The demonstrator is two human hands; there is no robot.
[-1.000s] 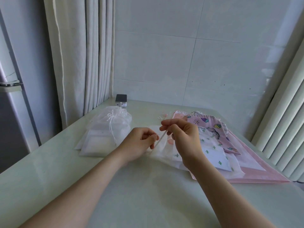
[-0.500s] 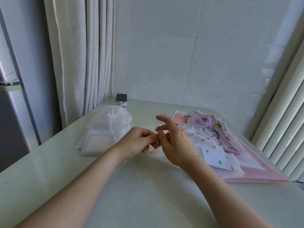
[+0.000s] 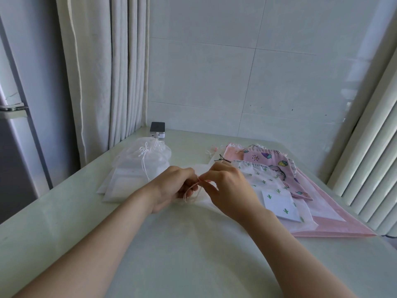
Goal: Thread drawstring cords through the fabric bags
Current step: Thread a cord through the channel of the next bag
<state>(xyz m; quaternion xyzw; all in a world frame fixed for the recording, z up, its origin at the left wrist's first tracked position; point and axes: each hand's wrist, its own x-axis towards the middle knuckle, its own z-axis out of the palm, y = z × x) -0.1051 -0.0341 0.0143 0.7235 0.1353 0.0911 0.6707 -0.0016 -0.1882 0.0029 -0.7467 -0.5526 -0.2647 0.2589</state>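
- While both forearms reach in over the pale, glossy table (image 3: 193, 254), the hands meet at its middle, fingertips nearly touching.
- Left hand (image 3: 171, 188): fingers curled in tight, holding the thin drawstring cord (image 3: 190, 193) near its upper end.
- Right hand (image 3: 227, 190): thumb and forefinger nip the same cord at the meeting point, and the other fingers are bent loosely beneath.
- That cord is a fine, pale pinkish string. It drops from the pinch in a soft loop down to the cloth.
- Beneath the hands lies a sheer white bag (image 3: 205, 168), flat, thin and almost see-through against the tabletop.
- Off to the left sits a filmy white organza pouch (image 3: 150, 155), puffed and gathered at the neck, with its white cord knotted and trailing down over a flat white stack.
- Just right of the hands is a white cactus-print bag (image 3: 264, 179) with a ruffled top edge and a stiff cactus-print card (image 3: 279, 203) lying on it.
- Behind that is a pink fruit-print bag (image 3: 277, 166), soft cotton by the look, with a frilled rim.
- Underneath them all a smooth flat pink sheet (image 3: 343, 224) runs to a sharp corner.
- Far corner: a small boxy device (image 3: 157, 130), dark on top and white at the sides.
- A pleated cream curtain (image 3: 107, 72) hangs at left, with a glossy tiled wall (image 3: 236, 72) behind.
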